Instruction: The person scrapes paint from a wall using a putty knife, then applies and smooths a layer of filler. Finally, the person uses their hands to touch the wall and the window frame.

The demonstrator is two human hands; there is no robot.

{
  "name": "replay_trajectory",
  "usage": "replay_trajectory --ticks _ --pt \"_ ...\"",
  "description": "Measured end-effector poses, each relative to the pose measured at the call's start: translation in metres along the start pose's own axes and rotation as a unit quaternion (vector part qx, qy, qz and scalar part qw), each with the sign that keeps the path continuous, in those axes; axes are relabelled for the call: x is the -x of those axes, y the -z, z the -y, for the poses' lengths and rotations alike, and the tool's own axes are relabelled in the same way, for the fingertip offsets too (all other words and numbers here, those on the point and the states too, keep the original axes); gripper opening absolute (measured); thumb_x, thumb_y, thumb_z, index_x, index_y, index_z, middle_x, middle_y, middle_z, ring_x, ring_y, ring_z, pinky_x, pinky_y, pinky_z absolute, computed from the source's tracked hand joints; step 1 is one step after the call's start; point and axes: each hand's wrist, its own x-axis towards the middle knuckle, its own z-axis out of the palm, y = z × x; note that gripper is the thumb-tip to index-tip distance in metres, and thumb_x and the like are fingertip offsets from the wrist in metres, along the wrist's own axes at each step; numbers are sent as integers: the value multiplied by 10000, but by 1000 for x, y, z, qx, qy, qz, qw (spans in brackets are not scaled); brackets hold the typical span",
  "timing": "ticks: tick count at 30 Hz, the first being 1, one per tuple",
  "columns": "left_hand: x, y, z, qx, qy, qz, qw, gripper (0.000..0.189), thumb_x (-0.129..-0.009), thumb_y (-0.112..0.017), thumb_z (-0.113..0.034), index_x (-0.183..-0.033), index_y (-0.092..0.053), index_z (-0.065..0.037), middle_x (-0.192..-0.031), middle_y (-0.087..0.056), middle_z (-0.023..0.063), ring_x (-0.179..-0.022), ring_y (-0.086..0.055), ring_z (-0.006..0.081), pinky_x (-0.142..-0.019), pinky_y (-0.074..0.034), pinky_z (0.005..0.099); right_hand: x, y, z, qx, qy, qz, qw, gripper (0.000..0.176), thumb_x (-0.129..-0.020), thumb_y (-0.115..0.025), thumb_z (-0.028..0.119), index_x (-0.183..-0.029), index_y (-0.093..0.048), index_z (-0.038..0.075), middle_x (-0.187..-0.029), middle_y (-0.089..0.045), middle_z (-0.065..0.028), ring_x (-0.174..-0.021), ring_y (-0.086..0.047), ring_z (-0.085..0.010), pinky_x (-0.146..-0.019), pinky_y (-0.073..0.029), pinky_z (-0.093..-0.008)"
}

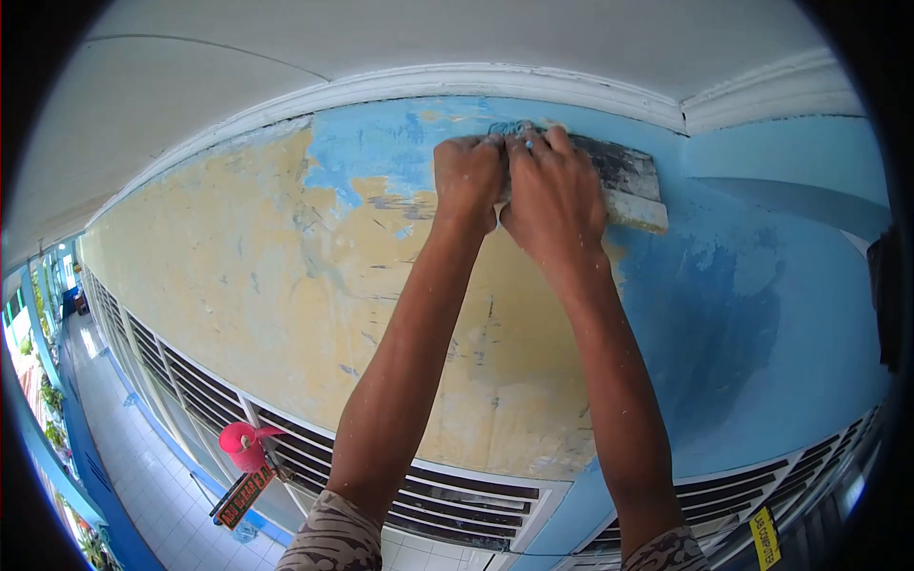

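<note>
My right hand [560,195] is closed over a wide flat blade [624,181], dark along its upper part and pale at its lower edge. The blade is tilted against the upper wall, reaching out to the right. My left hand [468,179] is closed just beside it, its fingers curled; whatever they hold is hidden. Bluish-grey paste [511,127] shows just above the fingertips of both hands. Behind them the wall [257,247] has a yellowish patched area, with blue paint above and to the right.
White moulding [400,81] runs along the ceiling. Below are louvred vents [457,504], a pink dipper [245,445] and a hanging sign [243,498] at lower left, and a yellow sign [764,540] at lower right. A tiled corridor [143,438] stretches away at left.
</note>
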Motion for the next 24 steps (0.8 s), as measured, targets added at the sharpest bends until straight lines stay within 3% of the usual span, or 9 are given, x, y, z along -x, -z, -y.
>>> replay_trajectory --ticks 1,2,3,6,9,11,18,22,24 --pt "11 -1 -5 16 92 -8 996 277 -917 -608 -143 -853 -674 118 -649 -602 135 -596 -496 178 -527 -425 418 14 -1 0 2 -4 3 1000 369 -742 -723 56 -1105 -690 1 -1203 -660 -164 -1154 -575 -283 -1004 -457 -394" --pt "23 -2 6 -152 -56 16 987 109 -890 -647 -89 -865 -664 16 -699 -612 102 -643 -597 225 -570 -483 367 34 -4 1 24 -4 -25 999 378 -743 -724 62 -1114 -690 -1 -1217 -658 -166 -1160 -573 -285 -1008 -456 -396" --pt "36 -7 17 -64 49 -14 997 240 -979 -554 -108 -816 -661 30 -677 -562 50 -596 -523 157 -505 -443 337 50 -7 1 45 -2 -54 998 387 -744 -726 68 -1123 -689 -3 -1231 -656 -168 -1166 -571 -288 -1012 -456 -399" --pt "33 -19 29 -36 28 -15 999 199 -956 -588 -105 -843 -668 38 -700 -593 51 -587 -520 150 -505 -431 335 51 -7 -12 59 1 -65 996 426 -739 -734 82 -1151 -673 -8 -1242 -650 -163 -1173 -566 -288 -1018 -452 -408" --pt "-1 -28 18 -228 -165 55 958 195 -951 -605 -120 -867 -676 41 -703 -605 61 -574 -512 145 -498 -419 347 19 4 -24 26 -27 -38 999 363 -728 -744 86 -1077 -679 8 -1162 -666 -144 -1129 -577 -279 -969 -468 -410" --pt "0 -42 -5 -24 49 0 998 279 -894 -613 -147 -859 -681 122 -719 -653 288 -614 -614 311 -617 -487 458 13 4 -31 0 -41 -37 998 326 -714 -763 93 -1021 -675 26 -1116 -667 -126 -1099 -580 -269 -931 -475 -412" --pt "153 -8 52 -153 53 33 986 279 -938 -570 -153 -856 -648 102 -758 -629 321 -635 -628 399 -642 -486 454 169 9 16 -11 -79 51 996 631 -645 -766 67 -1256 -637 -24 -1295 -616 -206 -1244 -531 -343 -1103 -399 -465" --pt "239 24 59 -98 213 148 961 313 -994 -582 -198 -1123 -629 84 -934 -683 137 -860 -606 139 -710 -502 292 232 48 29 -141 -128 191 963 578 -633 -743 33 -1203 -655 -13 -1263 -627 -189 -1222 -545 -339 -1054 -441 -463" --pt "270 33 19 -56 293 196 934 406 -1009 -600 -279 -1193 -611 83 -1008 -675 137 -915 -603 147 -764 -505 284 263 70 32 -194 -159 205 946 557 -627 -730 7 -1180 -660 -13 -1247 -630 -193 -1192 -569 -341 -1009 -467 -446"
